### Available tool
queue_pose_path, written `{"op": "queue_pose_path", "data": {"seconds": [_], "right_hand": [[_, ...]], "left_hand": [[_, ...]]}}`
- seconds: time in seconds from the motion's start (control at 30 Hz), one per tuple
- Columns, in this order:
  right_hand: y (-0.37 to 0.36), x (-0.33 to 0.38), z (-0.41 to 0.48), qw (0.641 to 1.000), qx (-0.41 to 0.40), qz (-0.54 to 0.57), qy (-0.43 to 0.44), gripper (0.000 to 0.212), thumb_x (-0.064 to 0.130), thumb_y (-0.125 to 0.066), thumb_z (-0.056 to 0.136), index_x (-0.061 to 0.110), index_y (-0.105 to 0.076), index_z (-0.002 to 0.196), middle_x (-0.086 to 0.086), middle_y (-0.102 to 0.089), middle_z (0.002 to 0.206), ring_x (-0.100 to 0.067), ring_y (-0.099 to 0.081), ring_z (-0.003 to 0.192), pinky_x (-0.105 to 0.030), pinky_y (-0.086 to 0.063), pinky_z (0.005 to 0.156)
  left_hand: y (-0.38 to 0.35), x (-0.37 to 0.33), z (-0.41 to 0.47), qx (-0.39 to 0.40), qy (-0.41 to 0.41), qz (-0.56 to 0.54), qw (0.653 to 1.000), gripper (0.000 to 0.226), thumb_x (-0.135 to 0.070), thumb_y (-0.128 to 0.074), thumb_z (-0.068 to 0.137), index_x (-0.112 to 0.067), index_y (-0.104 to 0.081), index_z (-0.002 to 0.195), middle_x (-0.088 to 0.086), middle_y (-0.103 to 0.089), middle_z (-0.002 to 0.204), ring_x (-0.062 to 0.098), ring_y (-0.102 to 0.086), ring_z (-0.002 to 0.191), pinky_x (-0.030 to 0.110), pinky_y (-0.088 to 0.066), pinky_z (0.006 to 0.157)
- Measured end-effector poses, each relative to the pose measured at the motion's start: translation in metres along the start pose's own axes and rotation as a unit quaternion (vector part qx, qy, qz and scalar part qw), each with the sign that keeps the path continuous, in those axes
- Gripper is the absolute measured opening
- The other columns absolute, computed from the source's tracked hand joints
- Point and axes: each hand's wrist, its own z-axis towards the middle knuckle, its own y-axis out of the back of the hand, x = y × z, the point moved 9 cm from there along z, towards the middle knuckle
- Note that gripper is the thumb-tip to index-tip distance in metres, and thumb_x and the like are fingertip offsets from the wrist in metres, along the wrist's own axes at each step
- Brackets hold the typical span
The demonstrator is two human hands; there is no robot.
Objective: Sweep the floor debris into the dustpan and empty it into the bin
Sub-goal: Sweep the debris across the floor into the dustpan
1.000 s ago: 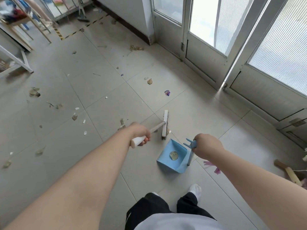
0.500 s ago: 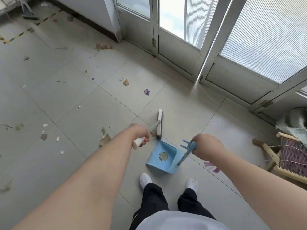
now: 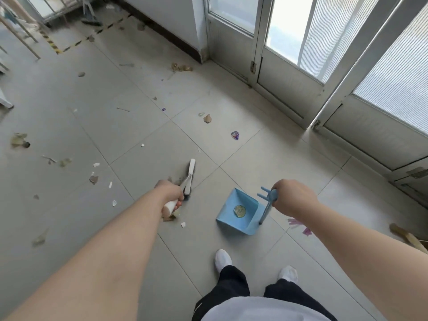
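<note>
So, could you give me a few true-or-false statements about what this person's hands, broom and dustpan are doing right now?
1. The left hand grips the white-handled broom. True.
2. The blue plastic dustpan is empty. False: a round greenish piece lies inside.
3. The right hand holds the dustpan's upright handle. True.
4. The broom's head rests inside the dustpan. False: it is on the grey tiled floor, apart, left of the dustpan.

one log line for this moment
left hand grips broom handle | right hand grips dustpan handle | broom head apart from dustpan | round scrap in dustpan | debris scattered on floor
</note>
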Motion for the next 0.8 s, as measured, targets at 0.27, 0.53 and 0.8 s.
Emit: {"op": "queue_pose_path", "data": {"seconds": [0.27,0.53,0.8], "right_hand": [[0.016,0.009,0.023,0.999,-0.025,-0.009,0.038,0.018,0.017,-0.057,0.081,0.018,-0.071,0.092,-0.003,-0.065,0.078,-0.026,-0.064,0.074,-0.025,-0.045,0.055],[0.051,-0.048,0.054,0.998,-0.006,0.043,0.045,0.016,0.022,-0.059,0.082,0.018,-0.071,0.091,-0.003,-0.066,0.076,-0.025,-0.065,0.073,-0.031,-0.054,0.063],[0.082,-0.114,0.089,0.999,-0.017,-0.004,0.030,0.018,0.021,-0.057,0.082,0.022,-0.071,0.095,0.000,-0.068,0.082,-0.025,-0.064,0.078,-0.026,-0.045,0.060]], "left_hand": [[0.004,-0.007,-0.013,-0.019,0.005,-0.081,0.997,0.007,0.004,-0.058,0.086,0.001,-0.059,0.092,0.014,-0.058,0.068,0.017,-0.049,0.046,0.018,-0.042,0.042],[-0.075,-0.095,-0.048,0.039,-0.015,-0.090,0.995,0.013,0.003,-0.054,0.089,-0.002,-0.056,0.077,0.013,-0.058,0.069,0.014,-0.047,0.044,0.015,-0.039,0.038],[-0.152,-0.201,-0.069,0.072,-0.072,-0.043,0.994,0.013,0.005,-0.055,0.088,-0.001,-0.054,0.076,0.015,-0.059,0.070,0.013,-0.046,0.042,0.015,-0.040,0.036]]}}
